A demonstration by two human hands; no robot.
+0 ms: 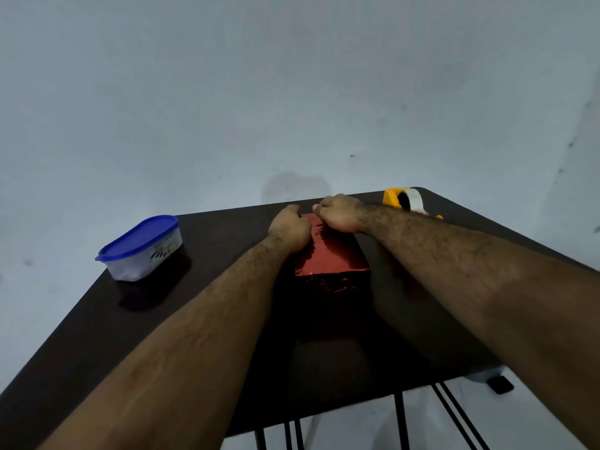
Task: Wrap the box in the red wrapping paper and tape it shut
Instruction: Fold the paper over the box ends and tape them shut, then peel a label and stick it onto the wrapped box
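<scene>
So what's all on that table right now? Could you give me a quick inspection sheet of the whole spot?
Surface: dark table, black metal legs below.
Job's things: box wrapped in red paper at the middle, near end crinkled; yellow tape dispenser at the far right corner.
Clutter: white tub with a blue lid at the left edge.
Hands: left hand and right hand both curled on the paper at the box's far end.
Cables: nothing seen.
Surroundings: plain pale wall, pale floor.
</scene>
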